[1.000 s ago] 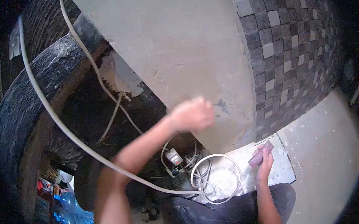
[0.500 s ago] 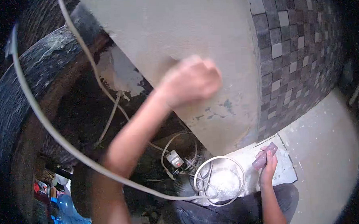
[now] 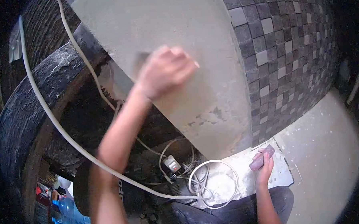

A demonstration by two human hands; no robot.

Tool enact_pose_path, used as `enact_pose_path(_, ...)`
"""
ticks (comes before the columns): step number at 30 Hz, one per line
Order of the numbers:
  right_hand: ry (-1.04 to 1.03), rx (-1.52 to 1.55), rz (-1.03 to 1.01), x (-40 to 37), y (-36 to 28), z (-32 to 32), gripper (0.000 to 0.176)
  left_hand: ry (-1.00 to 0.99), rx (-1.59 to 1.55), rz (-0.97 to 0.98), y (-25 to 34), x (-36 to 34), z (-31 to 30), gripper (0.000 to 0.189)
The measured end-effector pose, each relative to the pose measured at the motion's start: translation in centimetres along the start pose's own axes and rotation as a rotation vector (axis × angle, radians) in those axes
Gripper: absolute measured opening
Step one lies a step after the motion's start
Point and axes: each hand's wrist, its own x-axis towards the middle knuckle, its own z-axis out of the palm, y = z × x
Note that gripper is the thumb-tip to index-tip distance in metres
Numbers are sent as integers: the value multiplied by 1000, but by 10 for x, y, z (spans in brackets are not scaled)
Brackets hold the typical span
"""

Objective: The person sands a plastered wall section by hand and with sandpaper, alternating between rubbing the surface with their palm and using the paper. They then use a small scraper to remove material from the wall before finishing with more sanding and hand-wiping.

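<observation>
My left hand (image 3: 167, 70) is on the smooth grey plastered surface (image 3: 175, 24), its fingers curled round something dark that shows only as a blurred edge on its left side. Dark chipped patches mark the plaster below that hand. At the lower right my right hand (image 3: 265, 166) has its fingers wrapped round a purplish-grey block (image 3: 258, 160). This block is held above a white, dusty board (image 3: 282, 167) beside my knee.
A grey mosaic-tiled wall (image 3: 281, 55) adjoins the plaster. A pale cable (image 3: 60, 127) crosses the left side and coils near a white plug (image 3: 172, 163). Large blue-tinted bottles (image 3: 71, 212) stand lower left. Pale floor (image 3: 321, 158) lies right.
My left hand has moved left and slightly up over the plaster. My right hand still holds the block. The whole view has shifted a little.
</observation>
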Motion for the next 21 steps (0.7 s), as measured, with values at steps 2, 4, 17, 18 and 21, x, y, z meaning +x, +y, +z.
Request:
enact_pose_path(2, -22, 3, -3, -2, -2, 2, 33, -209, -157, 57, 72, -8, 14, 9)
enact_pose_path(4, -50, 20, 8, -4, -3, -1, 32, -214, -362, 242, 137, -32, 36, 14)
enact_pose_path(17, -89, 5, 11, -7, -7, 0, 30, -23, -16, 42, 30, -8, 2, 16)
enact_pose_path(18, -102, 9, -6, -4, -9, 2, 30, -124, -101, 107, 68, -14, 12, 14)
enact_pose_path(21, -74, 0, -24, -5, -8, 0, 34, -260, -290, 175, 133, -38, 33, 18)
